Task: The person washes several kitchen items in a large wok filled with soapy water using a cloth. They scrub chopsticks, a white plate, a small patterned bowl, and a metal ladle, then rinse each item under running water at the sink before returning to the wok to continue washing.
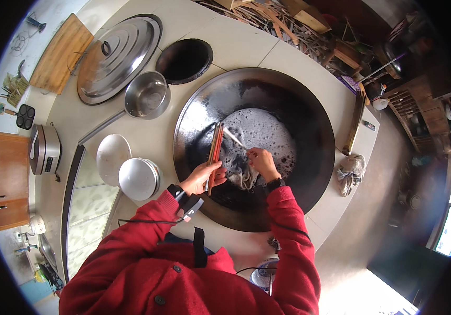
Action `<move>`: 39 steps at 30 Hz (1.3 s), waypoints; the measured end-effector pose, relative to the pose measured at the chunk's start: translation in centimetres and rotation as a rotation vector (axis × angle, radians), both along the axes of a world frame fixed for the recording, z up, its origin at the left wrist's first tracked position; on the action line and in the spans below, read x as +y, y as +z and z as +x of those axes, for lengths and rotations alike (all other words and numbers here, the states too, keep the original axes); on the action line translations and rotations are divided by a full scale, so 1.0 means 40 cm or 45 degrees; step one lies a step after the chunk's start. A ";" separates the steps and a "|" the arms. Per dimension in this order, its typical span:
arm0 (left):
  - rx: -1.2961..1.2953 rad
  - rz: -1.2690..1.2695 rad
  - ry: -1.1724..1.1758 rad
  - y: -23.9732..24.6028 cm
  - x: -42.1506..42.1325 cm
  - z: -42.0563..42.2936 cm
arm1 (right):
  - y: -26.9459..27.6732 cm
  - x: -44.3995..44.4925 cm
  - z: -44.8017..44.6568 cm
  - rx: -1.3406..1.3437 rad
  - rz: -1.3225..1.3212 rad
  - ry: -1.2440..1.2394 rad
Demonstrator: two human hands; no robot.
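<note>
My left hand [205,178] grips a bundle of chopsticks [215,146], reddish and brown, over the left side of a large dark wok [314,130]. My right hand [262,162] pinches a pale, slender utensil [235,138], which slants up and left towards the bundle; its exact kind cannot be told. Foamy water [266,128] lies in the bottom of the wok. Below and between the hands, a wet greyish cloth [244,179] rests partly in the suds, near my right hand.
Left of the wok stand a steel saucepan [146,96], a white bowl [113,157] and stacked white bowls [138,179]. Behind them are a large metal lid [121,59] and a round black opening [185,61]. A crumpled rag [351,173] lies at the counter's right edge.
</note>
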State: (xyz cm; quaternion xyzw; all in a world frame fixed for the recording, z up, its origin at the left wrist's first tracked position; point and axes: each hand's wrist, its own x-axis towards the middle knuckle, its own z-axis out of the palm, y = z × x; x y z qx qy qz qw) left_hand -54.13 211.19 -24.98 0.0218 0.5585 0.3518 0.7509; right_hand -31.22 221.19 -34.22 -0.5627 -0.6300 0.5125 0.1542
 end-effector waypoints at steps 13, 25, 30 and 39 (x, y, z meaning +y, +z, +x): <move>-0.063 0.029 -0.321 -0.083 0.004 0.087 | 0.044 -0.050 0.019 -0.139 0.458 0.043; 1.883 0.712 -1.037 -0.305 0.161 0.132 | -0.040 -0.048 0.039 -0.684 0.331 0.049; 2.132 0.905 -1.138 -0.337 0.194 0.166 | -0.089 -0.008 0.054 -1.020 0.529 0.273; 1.912 0.745 -1.302 -0.396 0.208 0.235 | -0.082 0.014 0.087 -0.894 0.499 0.390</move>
